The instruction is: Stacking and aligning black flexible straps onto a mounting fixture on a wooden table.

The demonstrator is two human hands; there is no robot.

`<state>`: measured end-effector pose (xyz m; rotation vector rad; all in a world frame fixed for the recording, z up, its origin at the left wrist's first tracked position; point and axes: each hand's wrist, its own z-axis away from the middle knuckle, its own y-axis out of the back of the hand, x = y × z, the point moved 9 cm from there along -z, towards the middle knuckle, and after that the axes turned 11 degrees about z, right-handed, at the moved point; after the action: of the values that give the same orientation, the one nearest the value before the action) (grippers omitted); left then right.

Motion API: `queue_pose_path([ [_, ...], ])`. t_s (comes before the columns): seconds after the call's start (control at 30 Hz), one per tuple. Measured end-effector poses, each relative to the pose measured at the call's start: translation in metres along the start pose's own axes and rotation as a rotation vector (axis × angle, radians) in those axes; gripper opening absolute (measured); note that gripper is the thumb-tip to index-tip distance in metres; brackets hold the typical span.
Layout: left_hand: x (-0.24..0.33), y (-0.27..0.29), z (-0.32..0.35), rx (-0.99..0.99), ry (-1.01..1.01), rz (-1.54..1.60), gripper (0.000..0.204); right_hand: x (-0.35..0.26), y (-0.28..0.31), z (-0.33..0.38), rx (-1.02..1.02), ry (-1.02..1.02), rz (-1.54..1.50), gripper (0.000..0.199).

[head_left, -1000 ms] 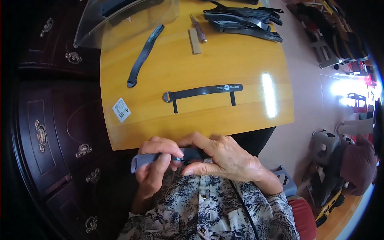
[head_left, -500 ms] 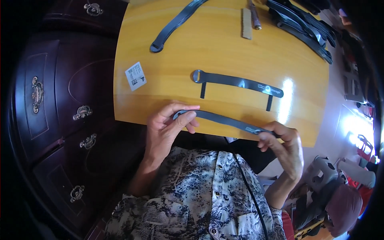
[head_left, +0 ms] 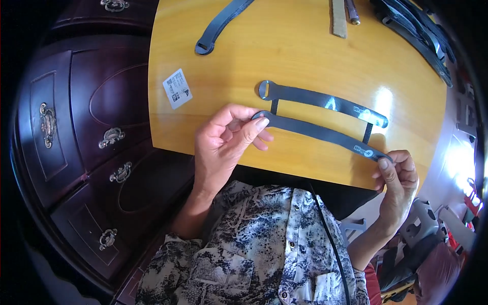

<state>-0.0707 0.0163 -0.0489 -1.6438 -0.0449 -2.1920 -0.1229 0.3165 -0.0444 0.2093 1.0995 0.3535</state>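
Note:
Both ends of a black strap are pinched in my fingers, and it is stretched out over the near part of the yellow table. My left hand grips its rounded left end; my right hand holds the right end, beside pale printing. Just beyond lies a similar black strap with a slotted round end at its left. Two short black strips, a left one and a right one, span the gap between the straps. Whether the held strap touches the strips or the tabletop, I cannot tell.
The yellow table bears a white printed label, another black strap, a flat tan strip and a slim pen-like thing. Black straps are piled at the far right. Dark drawers stand at left.
Both hands have moved the held strap away from my body, up to the near ends of the two short strips. My view has also shifted a little.

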Motion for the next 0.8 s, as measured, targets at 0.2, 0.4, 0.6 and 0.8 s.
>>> queue_pose_path([
  [0.2,0.009,-0.003,-0.009,-0.044,-0.092,-0.095,0.016,0.0,-0.003,-0.009,0.027,-0.022,-0.057,0.013],
  [0.4,0.009,-0.008,-0.015,0.006,-0.045,-0.173,0.018,-0.004,0.003,-0.015,0.081,-0.017,-0.02,0.014],
  [0.6,0.01,-0.001,-0.014,0.118,-0.02,-0.211,0.019,-0.001,0.002,-0.023,0.119,-0.06,-0.031,0.01],
  [0.8,0.01,-0.003,-0.017,0.123,-0.009,-0.277,0.019,0.003,0.002,-0.025,0.059,-0.119,-0.049,0.011],
])
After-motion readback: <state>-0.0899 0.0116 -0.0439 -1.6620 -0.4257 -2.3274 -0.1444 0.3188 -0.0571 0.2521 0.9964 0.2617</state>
